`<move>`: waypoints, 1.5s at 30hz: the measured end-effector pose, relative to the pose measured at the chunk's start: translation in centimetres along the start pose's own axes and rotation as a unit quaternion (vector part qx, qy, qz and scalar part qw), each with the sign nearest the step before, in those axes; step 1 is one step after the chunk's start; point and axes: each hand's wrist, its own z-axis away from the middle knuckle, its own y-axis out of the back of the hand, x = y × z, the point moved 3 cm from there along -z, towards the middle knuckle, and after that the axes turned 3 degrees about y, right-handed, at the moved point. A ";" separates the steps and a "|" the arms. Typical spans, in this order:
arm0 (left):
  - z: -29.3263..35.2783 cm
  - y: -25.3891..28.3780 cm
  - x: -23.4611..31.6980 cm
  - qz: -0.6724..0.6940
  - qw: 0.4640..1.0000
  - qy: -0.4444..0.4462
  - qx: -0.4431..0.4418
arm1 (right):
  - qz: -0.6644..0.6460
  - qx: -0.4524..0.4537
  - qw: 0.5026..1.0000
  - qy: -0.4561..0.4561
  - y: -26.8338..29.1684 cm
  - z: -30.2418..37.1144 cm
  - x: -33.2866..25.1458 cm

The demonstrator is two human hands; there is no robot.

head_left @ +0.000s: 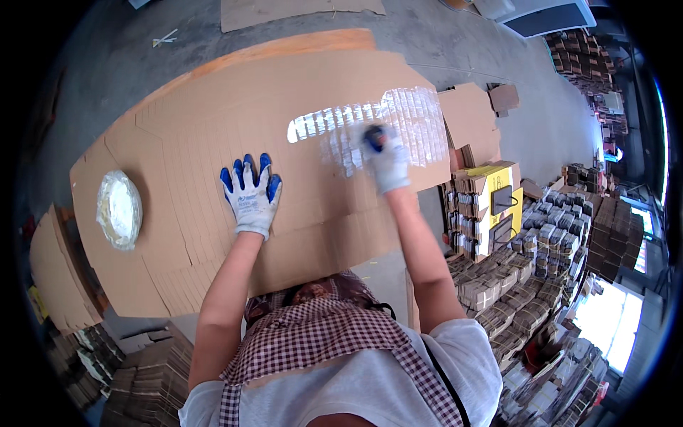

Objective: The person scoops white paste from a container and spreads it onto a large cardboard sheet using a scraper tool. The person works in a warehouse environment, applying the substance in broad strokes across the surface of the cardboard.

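Fanned cardboard sheets (206, 114) overlap in a stack across the work surface, their edges making narrow strips. My left hand (252, 196), in a white glove with blue fingertips, lies flat on them with its fingers spread. Farther right, my gloved right hand (388, 160) is blurred by motion and closed; what it grips is hidden. Around and beyond it, wet white paste (413, 117) coats the strips in streaks. At the left of the sheets sits a round, plastic-wrapped bowl (119, 210) with white stuff in it.
Bundled cardboard pieces (469, 213) with yellow panels stand just right of the sheets. Behind them, tied cardboard stacks (526, 270) fill the right side. More cardboard (149, 384) is piled at lower left. Loose cardboard (299, 8) lies on the floor at the far side.
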 end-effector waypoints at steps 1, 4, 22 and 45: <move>0.0 0.1 0.0 0.002 1.000 -0.005 -0.004 | 0.050 0.031 0.998 -0.028 1.2 -1.3 2.6; -0.1 0.6 0.1 0.004 1.000 -0.001 -0.007 | 0.081 0.107 0.988 -0.081 3.0 -2.9 4.4; -0.3 0.4 -0.3 0.037 0.999 0.005 -0.024 | -0.147 0.002 0.983 -0.109 -3.7 -6.4 -2.2; -0.5 0.1 -0.4 0.047 0.999 0.007 -0.010 | 0.037 0.073 0.993 -0.081 0.9 -12.2 3.6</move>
